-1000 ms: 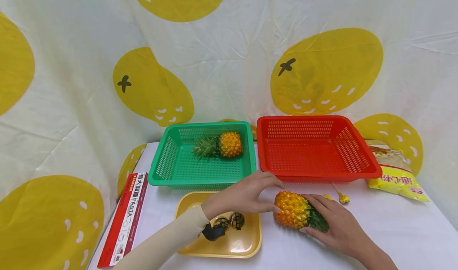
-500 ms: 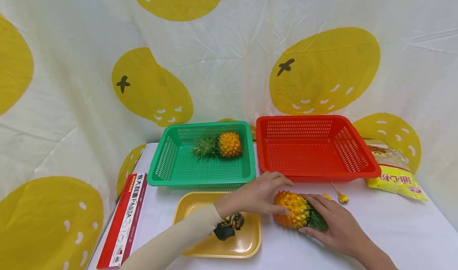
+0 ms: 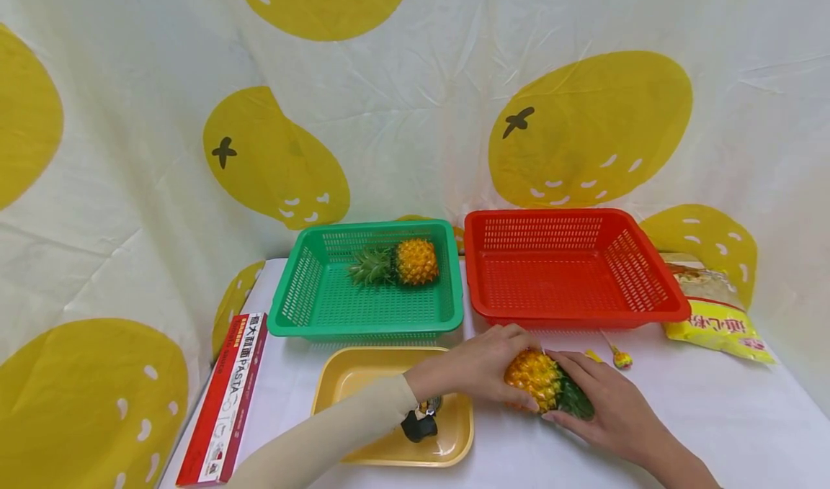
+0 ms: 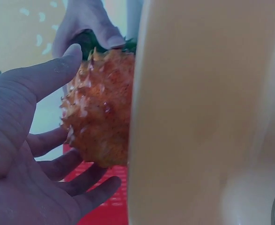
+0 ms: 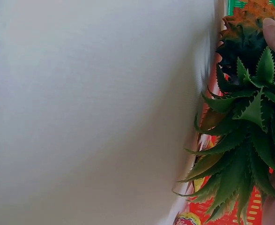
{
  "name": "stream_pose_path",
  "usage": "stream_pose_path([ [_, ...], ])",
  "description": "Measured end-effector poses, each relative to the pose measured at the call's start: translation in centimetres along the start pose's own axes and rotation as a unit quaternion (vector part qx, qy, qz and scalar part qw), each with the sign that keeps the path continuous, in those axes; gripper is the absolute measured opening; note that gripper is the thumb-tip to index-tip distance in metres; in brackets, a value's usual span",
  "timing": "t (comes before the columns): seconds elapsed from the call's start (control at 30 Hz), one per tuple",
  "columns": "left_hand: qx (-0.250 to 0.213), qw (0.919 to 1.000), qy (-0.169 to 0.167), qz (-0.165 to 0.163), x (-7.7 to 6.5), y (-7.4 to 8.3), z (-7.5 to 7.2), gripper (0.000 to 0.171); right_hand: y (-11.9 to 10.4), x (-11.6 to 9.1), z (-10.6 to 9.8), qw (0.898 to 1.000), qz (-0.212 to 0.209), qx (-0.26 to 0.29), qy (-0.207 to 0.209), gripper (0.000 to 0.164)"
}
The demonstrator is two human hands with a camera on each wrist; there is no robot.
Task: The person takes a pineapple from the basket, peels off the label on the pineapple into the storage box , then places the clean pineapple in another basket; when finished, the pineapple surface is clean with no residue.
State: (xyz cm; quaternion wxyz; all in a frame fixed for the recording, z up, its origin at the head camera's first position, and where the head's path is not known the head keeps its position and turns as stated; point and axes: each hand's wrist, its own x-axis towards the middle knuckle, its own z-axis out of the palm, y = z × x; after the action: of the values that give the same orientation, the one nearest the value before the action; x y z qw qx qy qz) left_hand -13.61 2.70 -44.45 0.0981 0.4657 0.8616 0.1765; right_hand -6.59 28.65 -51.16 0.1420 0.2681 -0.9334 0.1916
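Observation:
A pineapple (image 3: 537,379) lies sideways on the white cloth in front of the red basket. My left hand (image 3: 491,366) is curled round its bottom end, fingers over the far side and thumb along the near side. From the left wrist view, some fingertips (image 4: 113,183) of that hand reach past the pineapple (image 4: 107,108) without pressing on it. My right hand (image 3: 606,406) grips the other end, its thumb on the fruit near the crown. Spiky green leaves (image 5: 240,140) show in the right wrist view; in the head view the palm hides most of them.
A green basket (image 3: 301,328) holds another pineapple (image 3: 416,262). Beside it stands the red basket (image 3: 577,322). A yellow tray (image 3: 337,374) with round black-and-gold items, a pasta box (image 3: 223,395), a lollipop (image 3: 622,360) and a yellow-and-clear bag (image 3: 720,328) surround the hands.
My left hand has moved right, from beside the pineapple's bottom end to around it. The right hand has stayed in place on the crown end.

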Motion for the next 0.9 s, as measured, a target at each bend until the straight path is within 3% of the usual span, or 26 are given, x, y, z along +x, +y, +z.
stream_pose_path([
  [0.33,0.011,0.9996,-0.021,-0.016,0.6,0.4,1.0,0.086,-0.3,-0.1,0.1,1.000,0.024,0.011,-0.012,0.095],
  [0.6,0.045,0.9976,-0.050,-0.017,1.1,1.4,1.3,0.097,-0.2,-0.3,0.2,1.000,0.009,0.008,0.007,0.097],
  [0.9,0.052,0.9973,-0.051,-0.012,1.2,1.0,1.8,0.104,-0.1,-0.2,-0.2,1.000,0.003,0.008,-0.005,0.096],
])
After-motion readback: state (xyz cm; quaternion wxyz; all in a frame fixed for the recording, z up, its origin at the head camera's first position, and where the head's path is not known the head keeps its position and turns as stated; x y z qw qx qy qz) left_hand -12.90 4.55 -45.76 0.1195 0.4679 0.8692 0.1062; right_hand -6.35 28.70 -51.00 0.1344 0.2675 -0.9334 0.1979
